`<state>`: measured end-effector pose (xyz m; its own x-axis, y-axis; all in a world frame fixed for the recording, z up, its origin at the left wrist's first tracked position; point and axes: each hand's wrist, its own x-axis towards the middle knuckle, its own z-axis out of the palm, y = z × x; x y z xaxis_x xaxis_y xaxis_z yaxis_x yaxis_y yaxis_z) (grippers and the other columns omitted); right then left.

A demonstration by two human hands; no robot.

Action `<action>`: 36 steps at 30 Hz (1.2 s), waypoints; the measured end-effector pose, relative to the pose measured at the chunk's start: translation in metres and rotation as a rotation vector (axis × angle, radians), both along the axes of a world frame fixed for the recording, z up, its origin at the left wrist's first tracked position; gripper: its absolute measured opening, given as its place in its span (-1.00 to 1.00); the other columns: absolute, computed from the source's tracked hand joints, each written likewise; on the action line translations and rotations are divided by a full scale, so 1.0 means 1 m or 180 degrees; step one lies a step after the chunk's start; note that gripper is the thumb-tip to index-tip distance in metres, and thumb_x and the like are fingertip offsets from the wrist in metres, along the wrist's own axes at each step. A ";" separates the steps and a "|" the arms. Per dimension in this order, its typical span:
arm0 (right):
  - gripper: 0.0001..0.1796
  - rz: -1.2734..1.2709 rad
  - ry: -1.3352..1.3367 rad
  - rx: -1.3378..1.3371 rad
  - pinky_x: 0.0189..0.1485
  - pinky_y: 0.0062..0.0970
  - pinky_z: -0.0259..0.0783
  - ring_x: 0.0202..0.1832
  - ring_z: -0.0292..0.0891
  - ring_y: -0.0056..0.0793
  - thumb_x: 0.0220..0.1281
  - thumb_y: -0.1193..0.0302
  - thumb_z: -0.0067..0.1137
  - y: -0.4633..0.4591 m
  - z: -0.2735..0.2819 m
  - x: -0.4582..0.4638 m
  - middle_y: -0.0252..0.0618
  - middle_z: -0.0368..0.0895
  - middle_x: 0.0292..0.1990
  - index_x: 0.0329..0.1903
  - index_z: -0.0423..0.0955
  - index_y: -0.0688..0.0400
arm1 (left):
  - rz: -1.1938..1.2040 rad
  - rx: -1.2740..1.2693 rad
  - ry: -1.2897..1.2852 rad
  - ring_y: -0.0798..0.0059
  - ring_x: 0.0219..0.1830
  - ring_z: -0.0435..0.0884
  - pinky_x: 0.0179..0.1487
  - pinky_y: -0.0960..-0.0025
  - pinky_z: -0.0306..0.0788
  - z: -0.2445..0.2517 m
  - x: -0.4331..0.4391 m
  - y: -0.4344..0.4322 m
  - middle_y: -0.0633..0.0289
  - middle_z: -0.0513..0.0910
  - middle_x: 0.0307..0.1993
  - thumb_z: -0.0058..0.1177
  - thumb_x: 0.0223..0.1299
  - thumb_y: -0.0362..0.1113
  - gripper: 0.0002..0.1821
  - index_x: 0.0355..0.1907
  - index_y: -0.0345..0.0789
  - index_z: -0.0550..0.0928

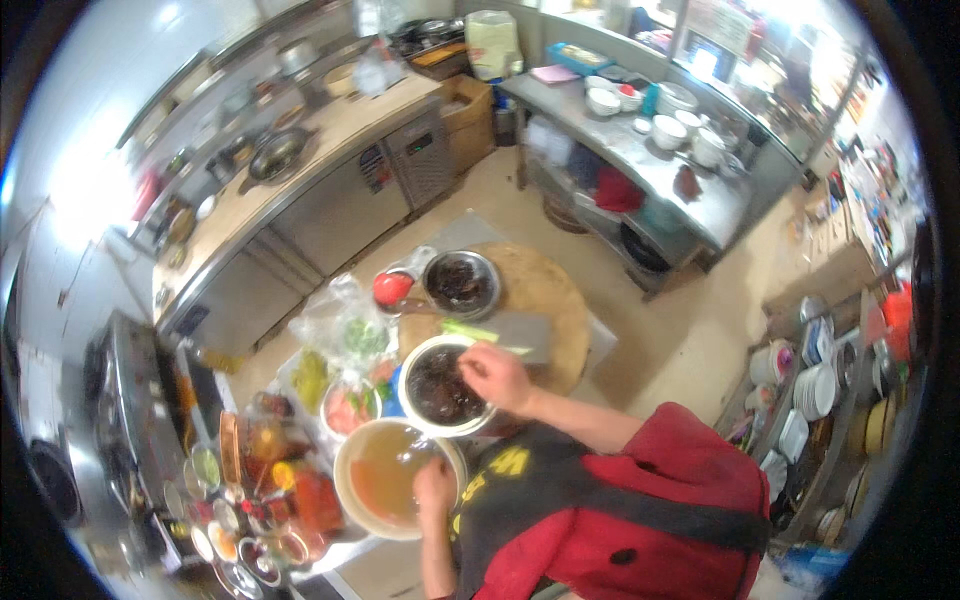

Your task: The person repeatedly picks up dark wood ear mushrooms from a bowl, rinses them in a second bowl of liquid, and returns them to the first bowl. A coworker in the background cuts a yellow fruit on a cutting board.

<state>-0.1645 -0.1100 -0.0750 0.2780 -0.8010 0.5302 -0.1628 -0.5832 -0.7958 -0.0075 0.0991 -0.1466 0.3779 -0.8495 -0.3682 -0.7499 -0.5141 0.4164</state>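
My right hand (499, 377) is over the near rim of a white bowl (406, 390) of dark, wet, shredded-looking food (442, 386). Its fingers are curled together, and whether they pinch anything is too blurred to tell. Below and to the left, my left hand (435, 487) reaches over the edge of a cream tub (345, 506) of cloudy brownish liquid (390, 480). Those fingers are bent too, with their grip unclear. Beyond the white bowl, a cleaver (517, 335) and green stalks (469, 330) lie on a round wooden chopping block (555, 300). A steel bowl (461, 285) of dark food stands there too.
Left of the bowls are a bowl of pink food (349, 409), a plastic bag (337, 315) and a red round object (392, 287). Several seasoning containers (225, 540) crowd the lower left. Steel counters (337, 195) and a dish rack (814, 390) surround the block.
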 end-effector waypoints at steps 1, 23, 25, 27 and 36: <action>-0.88 -0.0017 -0.0002 -0.0063 -0.41 -0.43 0.50 -0.46 0.59 -0.34 0.15 0.57 0.28 0.000 0.000 -0.001 -0.20 0.64 -0.30 -0.23 0.59 0.22 | -0.0004 -0.0071 0.0091 -0.12 -0.18 0.66 -0.05 -0.03 0.49 0.000 0.000 -0.001 -0.12 0.69 -0.30 0.02 0.24 -0.20 -0.76 -0.21 -0.30 0.68; -0.89 -0.0207 -0.0377 -0.0009 -0.31 -0.41 0.55 -0.34 0.62 -0.32 0.18 0.56 0.29 0.002 -0.016 0.002 -0.21 0.65 -0.27 -0.22 0.60 0.18 | -0.0700 0.0114 0.0486 -0.10 -0.13 0.71 -0.10 0.04 0.54 -0.030 0.017 -0.009 -0.16 0.72 -0.23 0.17 0.15 -0.15 -0.64 -0.16 -0.41 0.69; -0.88 -0.0272 -0.0381 -0.0059 -0.28 -0.37 0.55 -0.33 0.62 -0.23 0.18 0.56 0.30 0.003 -0.016 0.001 -0.19 0.65 -0.25 -0.23 0.58 0.19 | -0.0725 -0.0077 0.0532 -0.09 -0.14 0.71 -0.10 0.05 0.53 -0.021 0.014 -0.010 -0.13 0.73 -0.24 0.16 0.16 -0.14 -0.65 -0.17 -0.41 0.69; -0.88 -0.0305 -0.0493 -0.0183 -0.28 -0.37 0.55 -0.33 0.63 -0.25 0.18 0.57 0.29 0.002 -0.018 0.003 -0.19 0.65 -0.24 -0.22 0.58 0.19 | -0.0820 -0.0248 0.0547 -0.08 -0.14 0.71 -0.11 0.06 0.53 -0.014 0.011 -0.015 -0.10 0.73 -0.24 0.16 0.17 -0.13 -0.65 -0.18 -0.40 0.69; -0.93 -0.0265 -0.0607 -0.0113 -0.39 -0.32 0.44 -0.42 0.55 -0.21 0.21 0.56 0.21 0.003 -0.022 0.004 -0.20 0.57 -0.30 -0.24 0.54 0.22 | -0.0784 -0.0062 0.0439 -0.08 -0.16 0.71 -0.13 0.07 0.54 -0.006 0.008 -0.018 -0.14 0.72 -0.25 0.19 0.15 -0.13 -0.63 -0.13 -0.39 0.69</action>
<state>-0.1601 -0.1073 -0.0968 0.1036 -0.7970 0.5950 -0.0599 -0.6022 -0.7961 0.0002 0.0806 -0.1528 0.1067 -0.9169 -0.3845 -0.7867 -0.3143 0.5313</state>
